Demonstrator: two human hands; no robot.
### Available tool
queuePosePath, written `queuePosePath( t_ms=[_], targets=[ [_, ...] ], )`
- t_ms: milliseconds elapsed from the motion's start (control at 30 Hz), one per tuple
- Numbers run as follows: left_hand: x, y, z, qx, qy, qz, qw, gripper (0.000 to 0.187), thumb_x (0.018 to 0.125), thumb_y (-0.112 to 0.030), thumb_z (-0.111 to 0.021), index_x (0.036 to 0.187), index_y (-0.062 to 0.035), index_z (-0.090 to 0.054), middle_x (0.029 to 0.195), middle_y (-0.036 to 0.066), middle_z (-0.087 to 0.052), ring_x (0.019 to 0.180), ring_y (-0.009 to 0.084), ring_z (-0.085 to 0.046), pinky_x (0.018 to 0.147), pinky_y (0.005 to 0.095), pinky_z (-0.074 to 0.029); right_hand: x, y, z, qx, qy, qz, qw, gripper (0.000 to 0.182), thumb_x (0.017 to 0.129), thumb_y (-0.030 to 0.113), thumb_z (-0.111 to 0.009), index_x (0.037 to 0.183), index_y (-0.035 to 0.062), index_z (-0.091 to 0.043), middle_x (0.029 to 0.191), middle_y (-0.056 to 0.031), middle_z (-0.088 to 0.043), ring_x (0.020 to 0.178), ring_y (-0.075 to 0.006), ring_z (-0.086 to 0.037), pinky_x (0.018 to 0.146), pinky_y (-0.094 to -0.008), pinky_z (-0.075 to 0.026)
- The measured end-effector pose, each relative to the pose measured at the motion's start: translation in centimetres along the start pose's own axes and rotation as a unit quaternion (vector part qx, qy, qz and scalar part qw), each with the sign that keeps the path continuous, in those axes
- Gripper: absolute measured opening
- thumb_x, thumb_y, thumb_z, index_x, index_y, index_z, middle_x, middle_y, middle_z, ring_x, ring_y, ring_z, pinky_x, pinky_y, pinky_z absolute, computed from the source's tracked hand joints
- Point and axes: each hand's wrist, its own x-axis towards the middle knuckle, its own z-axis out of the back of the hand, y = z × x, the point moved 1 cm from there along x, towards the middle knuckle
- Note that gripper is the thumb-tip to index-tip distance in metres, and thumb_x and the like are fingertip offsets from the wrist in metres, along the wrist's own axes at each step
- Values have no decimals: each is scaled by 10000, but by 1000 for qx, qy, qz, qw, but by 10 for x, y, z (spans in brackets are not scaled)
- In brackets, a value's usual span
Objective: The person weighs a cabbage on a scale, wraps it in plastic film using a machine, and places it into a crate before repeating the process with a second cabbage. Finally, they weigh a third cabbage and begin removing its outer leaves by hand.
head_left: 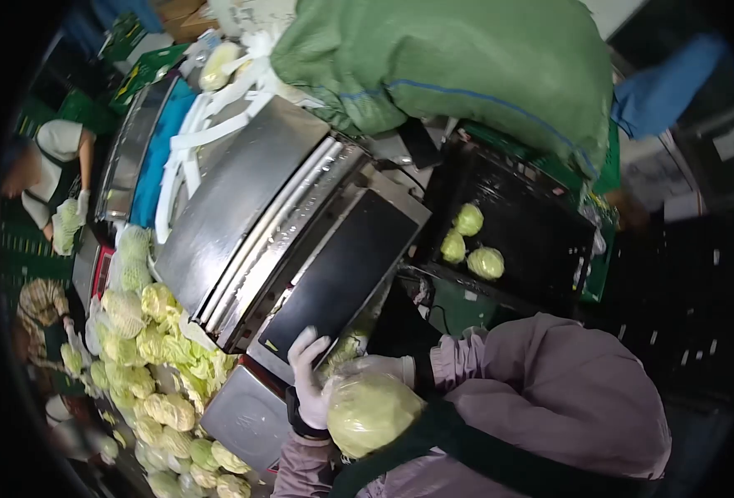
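Metal machine (238,207); beside it, film-wrapped cabbage (375,415), probably hefty, firm, slick, bruisable, best cupped from opposite sides; left hand (309,386), fingers spread, against it; right hand (388,367) alongside, its fingers' closure indeterminable

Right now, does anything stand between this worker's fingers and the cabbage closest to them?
No separate obstacle shows. The left fingers and right fingers are right beside the cabbage; only the pale gloves and the shiny clear film over it seem to come between.
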Motion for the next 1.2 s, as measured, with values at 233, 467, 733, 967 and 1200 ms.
queuePosePath(
  t_ms=[233, 467, 733, 967, 1200],
  targets=[
    [25, -40, -14, -267, 500, 164, 808, 613, 980, -459, -378, 1302, 46, -505, 1350, 222, -502, 1301, 295, -440, 1103, 421, -309, -45, -49, 55, -292, -21, 113, 950, 296, 939, 244, -565, 1215, 145, -603, 1163, -53, -647, 1080, -216, -597, 947, -438, -452],
    [31, -73, -42, -445, 337, 403, 725, 773, 872, -506, -556, 1360, 59, -355, 1376, 251, -437, 1270, 322, -464, 1069, 419, -374, -143, 95, 33, -41, -205, 60, 976, 611, 970, 356, -529, 1456, 63, -302, 1389, -129, -434, 1276, -266, -452, 1045, -397, -405],
    [88, -42, -181, -451, 140, 509, 720, 670, 981, -452, -428, 1473, -41, -235, 1462, 183, -348, 1345, 294, -367, 1123, 431, -283, -223, 137, 136, -125, -172, 105, 971, 679, 865, 314, -691, 1400, 37, -378, 1348, -124, -499, 1245, -218, -477, 1063, -367, -380],
    [110, -36, -193, -252, 236, 444, 827, 614, 944, -160, -575, 1463, -37, -271, 1450, 174, -372, 1304, 279, -421, 1085, 380, -319, -355, 114, 359, 158, -545, 227, 792, 573, 901, 355, -633, 1365, 80, -439, 1320, -138, -530, 1160, -254, -555, 948, -428, -488],
    [89, -17, -185, -189, 178, 572, 778, 451, 971, -210, -522, 1382, -60, -413, 1362, 113, -488, 1234, 204, -500, 1042, 346, -373, -343, 94, 478, -150, -902, -65, 400, 994, 540, 498, -874, 1341, 80, -458, 1318, -226, -483, 1223, -363, -477, 1005, -432, -447]
  ],
)
